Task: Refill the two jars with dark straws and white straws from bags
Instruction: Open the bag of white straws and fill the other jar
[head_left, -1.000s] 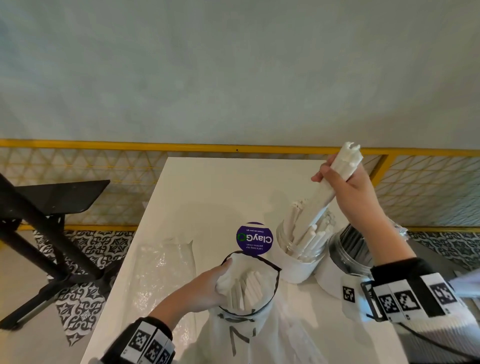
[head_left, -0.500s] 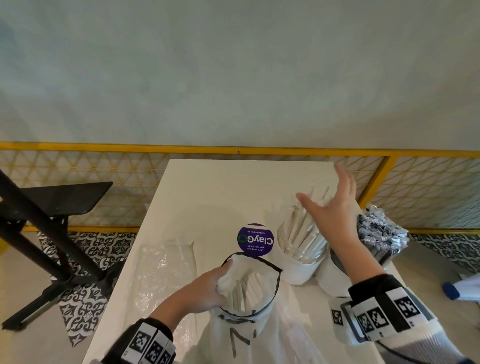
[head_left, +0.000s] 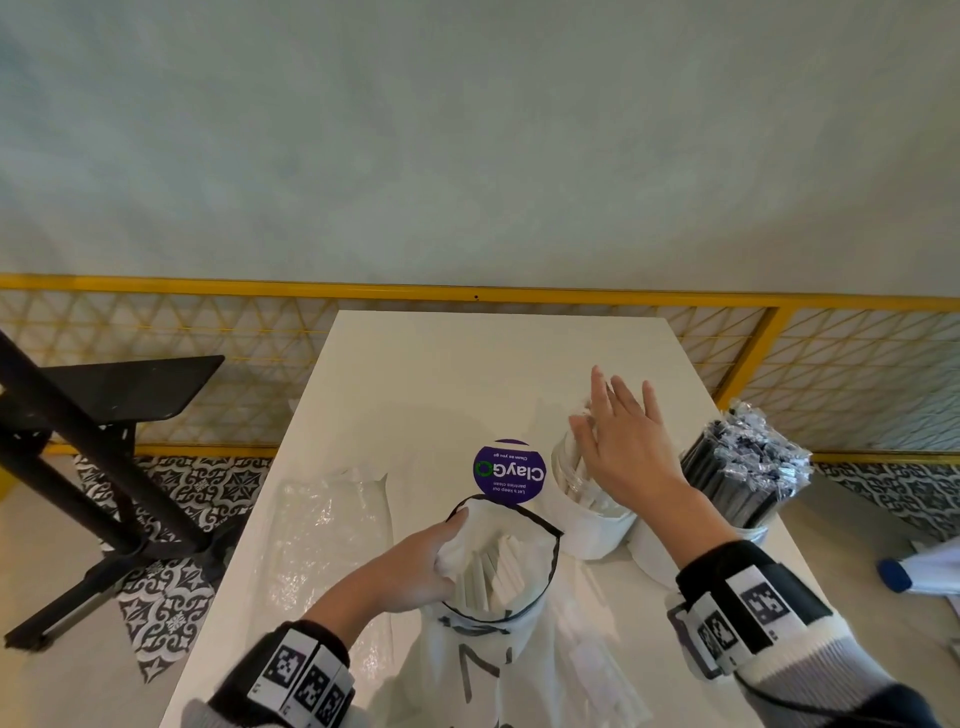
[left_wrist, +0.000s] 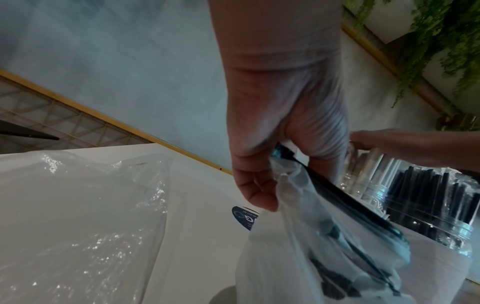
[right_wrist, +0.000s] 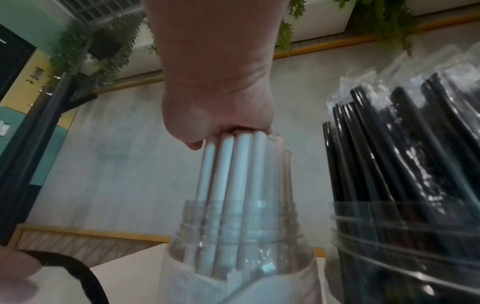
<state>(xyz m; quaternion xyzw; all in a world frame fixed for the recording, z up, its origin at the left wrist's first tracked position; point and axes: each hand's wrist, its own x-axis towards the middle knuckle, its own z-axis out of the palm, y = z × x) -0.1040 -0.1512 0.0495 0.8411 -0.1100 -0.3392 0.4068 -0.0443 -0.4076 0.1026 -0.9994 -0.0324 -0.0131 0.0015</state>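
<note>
My right hand (head_left: 618, 441) lies flat, fingers straight, palm pressing on the tops of the white straws (right_wrist: 233, 174) that stand in the clear jar (head_left: 587, 525) (right_wrist: 241, 236). To its right stands the second jar (head_left: 748, 530) (right_wrist: 405, 236), packed with wrapped dark straws (head_left: 743, 467) (right_wrist: 389, 144). My left hand (head_left: 415, 566) (left_wrist: 262, 179) grips the black-trimmed rim of the white bag (head_left: 498, 623) (left_wrist: 324, 236) at the table's front; more white straws (head_left: 483, 577) lie inside it.
The white table (head_left: 467, 374) bears a round purple sticker (head_left: 509, 470) and an empty clear plastic bag (head_left: 322, 535) at the left. A yellow railing (head_left: 467, 293) runs behind it. A black table stand (head_left: 93, 467) is on the floor at the left.
My right hand let go of the bunch of white straws into the jar, opened, and came down flat onto their tops. The left hand and bag stayed put.
</note>
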